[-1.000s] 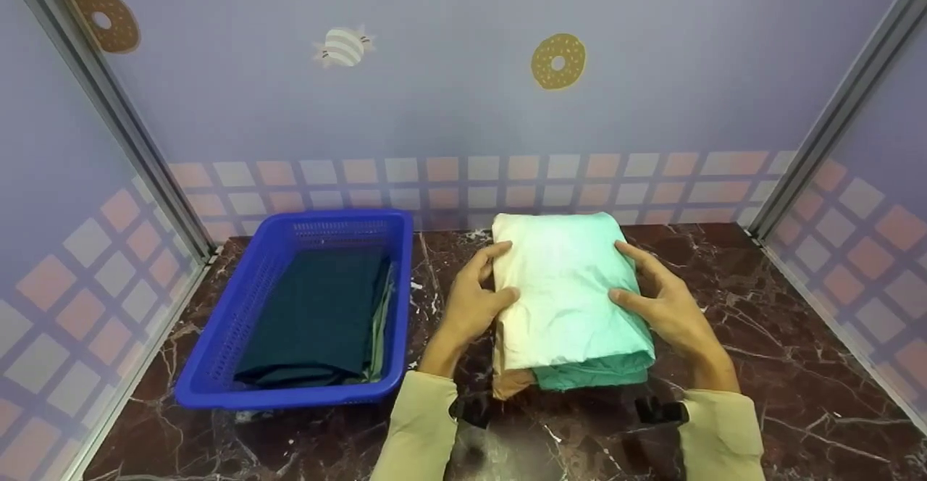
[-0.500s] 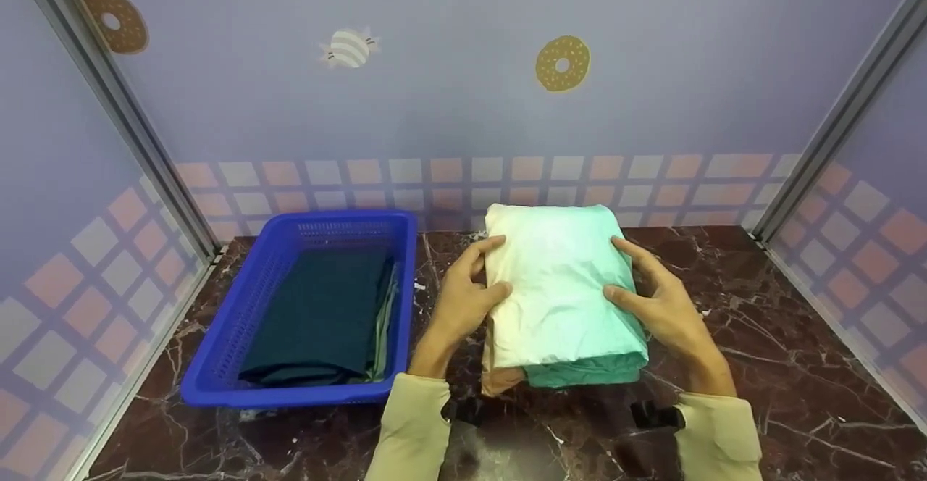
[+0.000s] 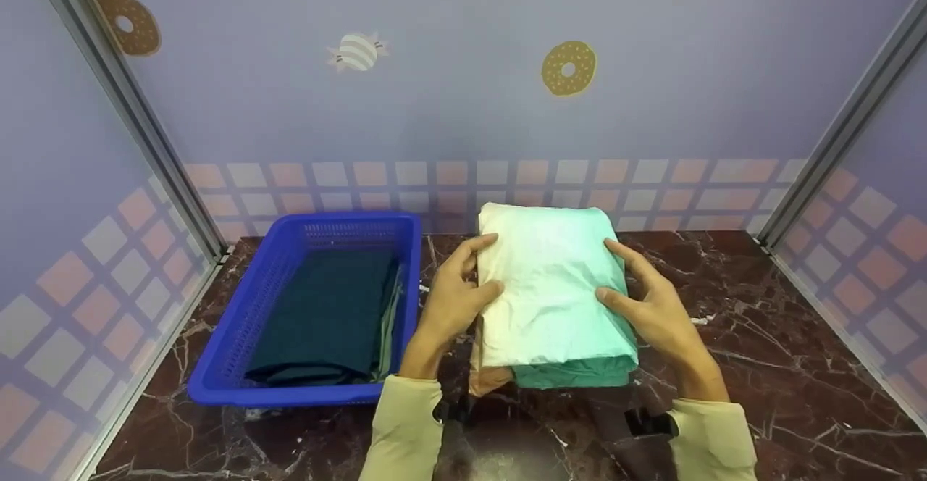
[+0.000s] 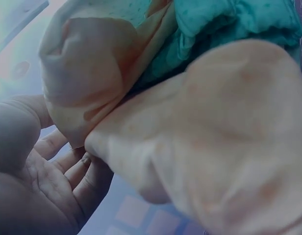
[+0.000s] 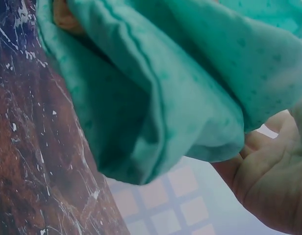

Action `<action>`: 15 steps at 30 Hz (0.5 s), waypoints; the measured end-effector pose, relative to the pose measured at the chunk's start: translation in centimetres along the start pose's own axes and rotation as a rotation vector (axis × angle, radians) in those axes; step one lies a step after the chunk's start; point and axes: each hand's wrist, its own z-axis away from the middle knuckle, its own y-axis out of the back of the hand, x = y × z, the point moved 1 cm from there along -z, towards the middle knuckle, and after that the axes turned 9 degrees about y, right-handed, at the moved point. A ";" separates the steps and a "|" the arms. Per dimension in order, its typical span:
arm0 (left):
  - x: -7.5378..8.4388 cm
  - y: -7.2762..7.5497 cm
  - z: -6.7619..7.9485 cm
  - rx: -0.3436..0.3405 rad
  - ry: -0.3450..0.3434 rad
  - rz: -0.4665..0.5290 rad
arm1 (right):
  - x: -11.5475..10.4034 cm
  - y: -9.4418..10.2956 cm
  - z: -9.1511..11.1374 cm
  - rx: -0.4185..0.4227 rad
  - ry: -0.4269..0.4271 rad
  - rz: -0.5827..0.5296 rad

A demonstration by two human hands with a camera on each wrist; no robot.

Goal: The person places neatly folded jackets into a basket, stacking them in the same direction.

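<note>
A folded garment (image 3: 554, 285), fading from cream to mint green, is held between both hands above the dark marbled table. My left hand (image 3: 455, 296) grips its left edge, thumb on top and fingers underneath. On the opposite edge my right hand (image 3: 652, 307) does the same. Peach and teal layers hang at the near end; in the left wrist view the peach fabric (image 4: 87, 73) droops beside the left fingers, and in the right wrist view loose teal folds (image 5: 190, 98) hang over the table.
A blue plastic basket (image 3: 304, 395) stands to the left, with folded dark green cloth (image 3: 326, 314) and a lighter green piece along its right side. Purple walls with pink and white squares enclose the marbled table (image 3: 789, 365) at the back and both sides.
The folded garment and both hands have shifted slightly left toward the basket, and the hold is unchanged. The head view has turned a little, so the basket sits slightly farther right.
</note>
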 end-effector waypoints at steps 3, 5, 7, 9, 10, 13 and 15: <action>0.2 0.2 0.1 0.000 -0.002 -0.005 | -0.2 -0.2 -0.1 -0.003 0.012 0.002; 0.3 0.4 0.2 0.002 -0.007 -0.012 | -0.3 -0.4 -0.1 -0.003 0.020 0.003; 0.4 0.5 0.3 0.005 -0.008 -0.009 | -0.4 -0.6 -0.1 0.004 0.029 0.012; 0.5 0.7 0.3 0.008 -0.011 -0.003 | -0.4 -0.8 -0.1 0.008 0.038 0.007; 0.6 0.8 0.4 0.008 -0.011 0.004 | -0.5 -0.9 -0.1 0.011 0.043 0.003; 0.8 1.1 0.5 0.011 -0.014 0.021 | -0.5 -1.2 -0.1 0.026 0.059 -0.005; 0.9 1.4 0.5 0.016 -0.016 0.021 | -0.5 -1.6 -0.2 0.036 0.069 -0.007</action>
